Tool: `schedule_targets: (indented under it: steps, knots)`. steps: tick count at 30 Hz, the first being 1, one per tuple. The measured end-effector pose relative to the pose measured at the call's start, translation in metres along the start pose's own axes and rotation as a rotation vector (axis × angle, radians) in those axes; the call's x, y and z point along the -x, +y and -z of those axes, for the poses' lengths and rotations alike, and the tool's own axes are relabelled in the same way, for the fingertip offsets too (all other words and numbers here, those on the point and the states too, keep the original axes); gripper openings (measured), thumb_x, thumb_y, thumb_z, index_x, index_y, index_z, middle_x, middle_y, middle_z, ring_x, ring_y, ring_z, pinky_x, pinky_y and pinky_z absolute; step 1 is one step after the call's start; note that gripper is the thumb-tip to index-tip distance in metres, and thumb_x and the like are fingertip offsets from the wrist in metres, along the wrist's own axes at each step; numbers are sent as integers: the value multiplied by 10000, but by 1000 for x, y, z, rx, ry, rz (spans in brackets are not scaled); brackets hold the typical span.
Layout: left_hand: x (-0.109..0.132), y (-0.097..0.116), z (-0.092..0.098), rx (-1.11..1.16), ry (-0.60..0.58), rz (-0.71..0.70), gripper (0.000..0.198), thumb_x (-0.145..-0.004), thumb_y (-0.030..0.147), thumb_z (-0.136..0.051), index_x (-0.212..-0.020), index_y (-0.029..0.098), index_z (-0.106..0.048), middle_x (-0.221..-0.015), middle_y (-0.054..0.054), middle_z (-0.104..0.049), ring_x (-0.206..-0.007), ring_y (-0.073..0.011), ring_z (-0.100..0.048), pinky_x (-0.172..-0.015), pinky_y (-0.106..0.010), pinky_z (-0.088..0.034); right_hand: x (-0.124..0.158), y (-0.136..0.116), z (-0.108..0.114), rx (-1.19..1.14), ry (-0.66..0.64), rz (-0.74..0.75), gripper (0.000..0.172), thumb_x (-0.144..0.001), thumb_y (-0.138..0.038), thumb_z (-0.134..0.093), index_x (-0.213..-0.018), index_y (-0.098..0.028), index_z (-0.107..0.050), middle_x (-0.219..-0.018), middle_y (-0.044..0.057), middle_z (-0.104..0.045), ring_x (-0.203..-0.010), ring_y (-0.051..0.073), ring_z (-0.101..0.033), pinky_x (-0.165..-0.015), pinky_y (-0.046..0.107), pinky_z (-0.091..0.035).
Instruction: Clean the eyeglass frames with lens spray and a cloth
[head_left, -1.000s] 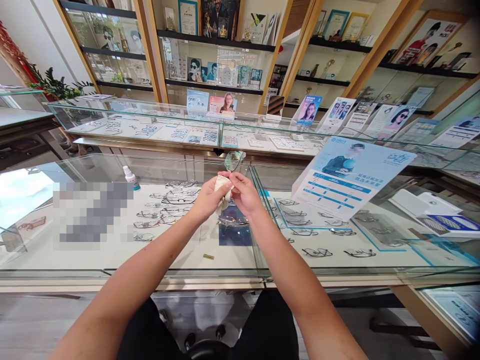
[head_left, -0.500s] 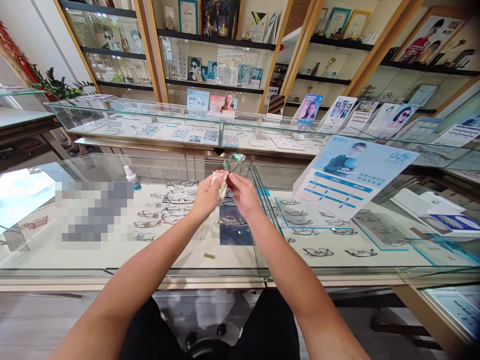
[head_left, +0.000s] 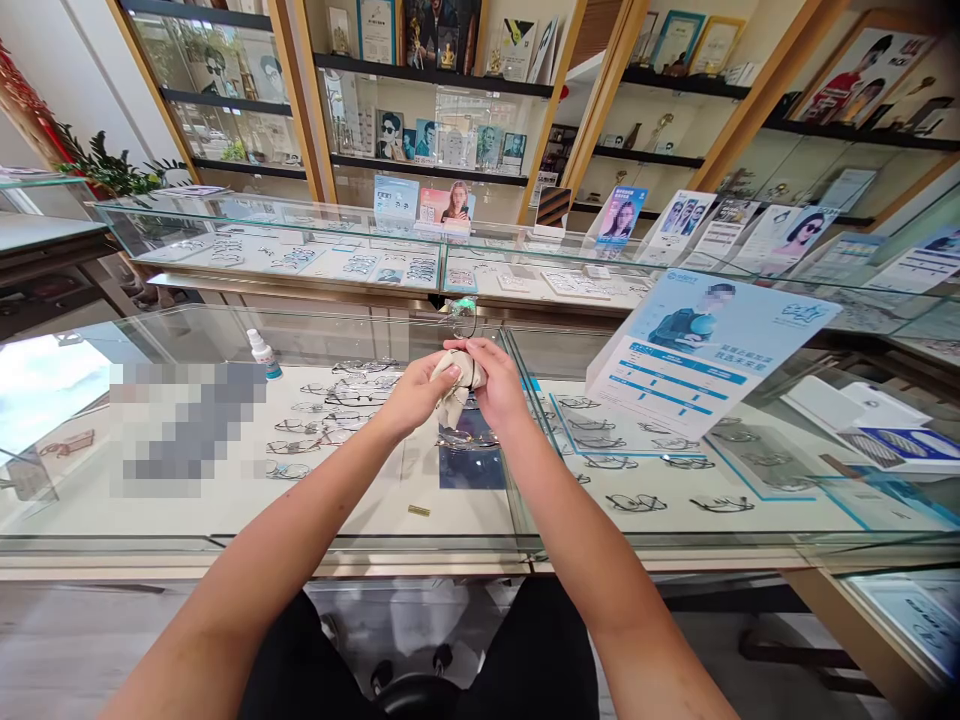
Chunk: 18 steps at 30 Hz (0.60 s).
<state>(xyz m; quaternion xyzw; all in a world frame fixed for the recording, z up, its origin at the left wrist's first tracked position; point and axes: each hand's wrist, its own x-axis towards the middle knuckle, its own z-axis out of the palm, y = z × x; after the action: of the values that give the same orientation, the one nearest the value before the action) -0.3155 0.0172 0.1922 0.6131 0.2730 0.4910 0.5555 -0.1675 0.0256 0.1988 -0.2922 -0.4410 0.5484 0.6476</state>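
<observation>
Over the middle seam of the glass display counter (head_left: 337, 505), the left hand (head_left: 415, 397) grips a crumpled cream cloth (head_left: 453, 388) against the right hand (head_left: 496, 388), which pinches thin-rimmed clear-lens spectacles (head_left: 465, 312), one lens rising just beyond the fingertips.

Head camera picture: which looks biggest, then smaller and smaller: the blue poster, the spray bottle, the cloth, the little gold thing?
1. blue poster: by far the largest.
2. cloth and spray bottle: they look about alike; the cloth is bunched and partly hidden, so I won't rank them.
3. little gold thing: smallest.
</observation>
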Motion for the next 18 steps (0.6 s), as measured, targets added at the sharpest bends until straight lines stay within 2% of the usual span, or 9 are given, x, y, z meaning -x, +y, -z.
schedule_targets:
  steps: [5, 8, 11, 14, 18]
  knots:
    - [0, -3, -1, -23, 66, 18, 561, -770, 615, -912, -1043, 155, -744, -837, -14, -673, -689, -133, -514, -653, -269, -380, 3, -2, -2, -14, -37, -31, 347, -733, -476, -939, -757, -253, -674, -1031, 53, -890, -855, 205, -727, -778, 326, -573]
    - [2, -4, -4, -34, 110, 10, 542, -784, 611, -908, -1022, 153, -741, -789, -9, -670, -645, -125, -509, -616, -268, -381, 4, -4, -3, -5, -53, -49, 357, -736, -487, -943, -756, -251, -676, -1025, 47, -889, -774, 173, -694, -647, 278, -511]
    - [3, -4, -8, -12, 125, -19, 557, -840, 672, -864, -1015, 162, -723, -769, -21, -694, -658, -143, -577, -619, -270, -433, 6, -3, -4, 1, -78, -50, 365, -744, -510, -944, -768, -251, -688, -1024, 28, -883, -611, 117, -581, -509, 251, -412]
    - [2, -5, -9, 11, 153, -68, 596, -876, 756, -804, -980, 181, -689, -711, -9, -681, -623, -145, -591, -628, -278, -475, 7, 0, -5, 0, -135, -39, 398, -764, -549, -935, -769, -248, -675, -1061, 13, -873, -501, 77, -469, -465, 267, -421]
    - [-1, -5, -5, -12, 153, -68, 662, -898, 838, -724, -1007, 185, -713, -668, -5, -658, -596, -155, -577, -607, -288, -471, 6, 3, -5, 4, -150, 11, 429, -766, -587, -943, -791, -255, -673, -1021, -8, -852, -497, 79, -477, -460, 271, -423]
